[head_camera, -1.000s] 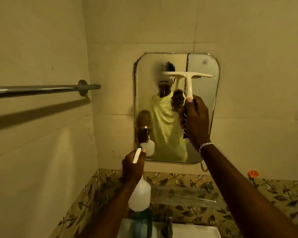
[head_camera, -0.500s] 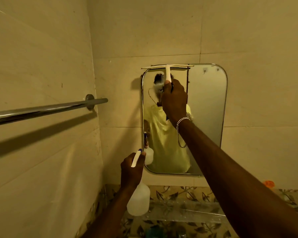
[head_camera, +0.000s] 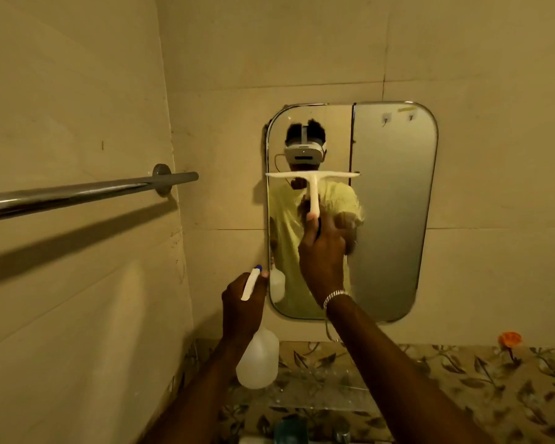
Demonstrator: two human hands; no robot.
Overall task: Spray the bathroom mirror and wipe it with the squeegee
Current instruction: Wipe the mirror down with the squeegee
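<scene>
right hand (head_camera: 322, 248): mine, centre of frame, fingers wrapped tight round the squeegee (head_camera: 313, 182) handle; bracelet at the wrist.
squeegee: white T-shape, blade level, on the left half of the mirror (head_camera: 394, 203), roughly a third of the way down, blade spanning from the left rim to the dark vertical line in the glass.
left hand (head_camera: 242, 304): lower centre-left, closed round the neck of the spray bottle (head_camera: 258, 360); finger near the trigger, nozzle tip up toward the mirror's lower left corner.
spray bottle: translucent white, hanging below my fist, off the glass.
mirror: rounded rectangle, centre-right of frame, on the tiled wall.
towel rail (head_camera: 87, 193): chrome, left of frame, well apart from my arms.
risk: blade end overhangs the left rim, could catch on the rim and skip, leaving streaks.
risk 2: uneven pressure on the handle may tilt the blade, missing a strip.
risk 3: bottle held one-handed by the neck; could slip toward the sink area below.
</scene>
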